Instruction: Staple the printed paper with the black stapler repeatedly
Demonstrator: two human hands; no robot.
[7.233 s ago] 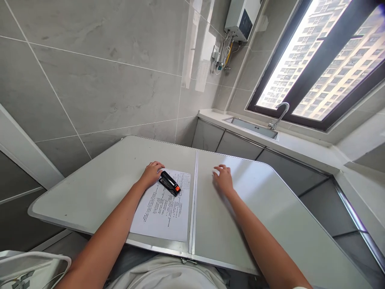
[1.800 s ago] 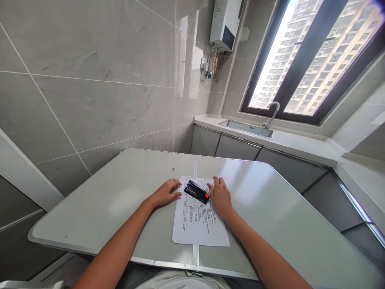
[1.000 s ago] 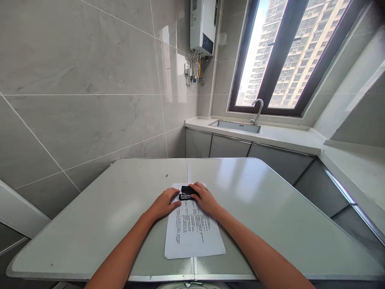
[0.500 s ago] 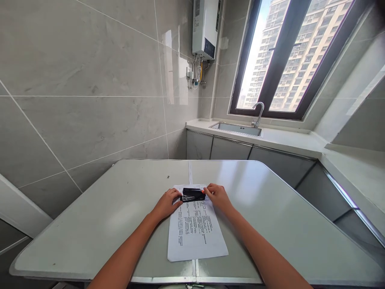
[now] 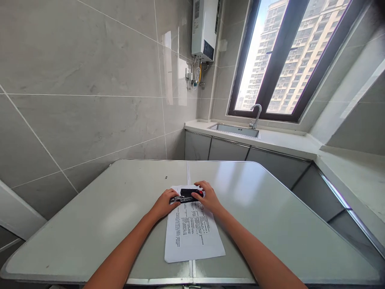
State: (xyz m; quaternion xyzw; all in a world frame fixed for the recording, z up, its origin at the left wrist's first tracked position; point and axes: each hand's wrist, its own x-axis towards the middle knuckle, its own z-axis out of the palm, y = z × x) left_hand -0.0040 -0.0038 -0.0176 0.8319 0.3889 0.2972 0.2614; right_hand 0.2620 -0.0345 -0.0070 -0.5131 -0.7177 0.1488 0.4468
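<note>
A black stapler with a red spot at its right end lies across the top part of a printed sheet of paper. My left hand pinches the stapler's left end between thumb and fingers. At the other end, my right hand has its fingers closed around the stapler beside the red spot. The paper rests on the pale table, and its lower part is uncovered.
Tiny dark bits lie on the table beyond my left hand. Behind the table stands a counter with a sink and a faucet, below a window. A white heater hangs on the wall.
My right hand has moved left and further over the stapler's right end. The stapler's lower part now reaches further left, into my left hand's grip.
</note>
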